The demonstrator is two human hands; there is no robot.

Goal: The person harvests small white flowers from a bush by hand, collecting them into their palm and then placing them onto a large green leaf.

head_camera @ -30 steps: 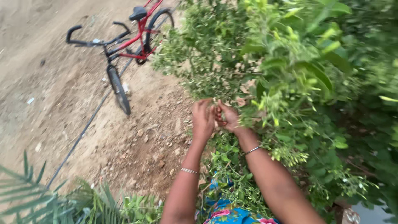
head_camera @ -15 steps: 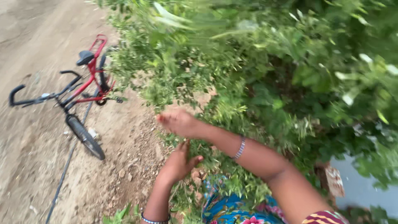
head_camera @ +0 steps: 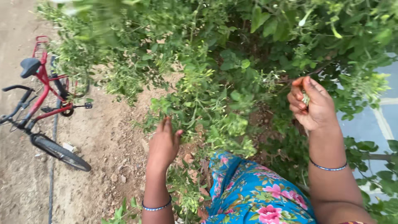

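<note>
Outdoors, looking down over a dense green bush [head_camera: 232,62] at the edge of a bare dirt path [head_camera: 99,137]. Left hand [head_camera: 163,143] reaching into the lower foliage, back of the hand toward the camera, fingers held together and pointing up among the small-leaved sprigs [head_camera: 195,108], thumb spread out to the side; open, touching or just beside the leaves, nothing visibly gripped. Right hand [head_camera: 313,103] raised higher and well apart to the other side, fingers curled in toward the palm, thumb and fingertips pinched around a small pale green sprig or bud cluster [head_camera: 306,98] tucked between them; too small to tell exactly what kind. Thin bangle [head_camera: 156,206] on the left wrist, another thin bangle [head_camera: 328,167] on the right wrist. Between the two forearms, low in the view, bright blue cloth with pink flowers [head_camera: 253,195]. Pale buds and lighter green tips scattered through the bush near both hands, a few dry brown leaves caught among the stems. Off to the far side of the path, a red bicycle [head_camera: 39,99] with a black saddle, black handlebars and a black tyre, standing beside a dark hose or cable [head_camera: 52,174] lying along the ground. Behind the bush on the right, a grey paved surface [head_camera: 365,124] showing through the branches.
</note>
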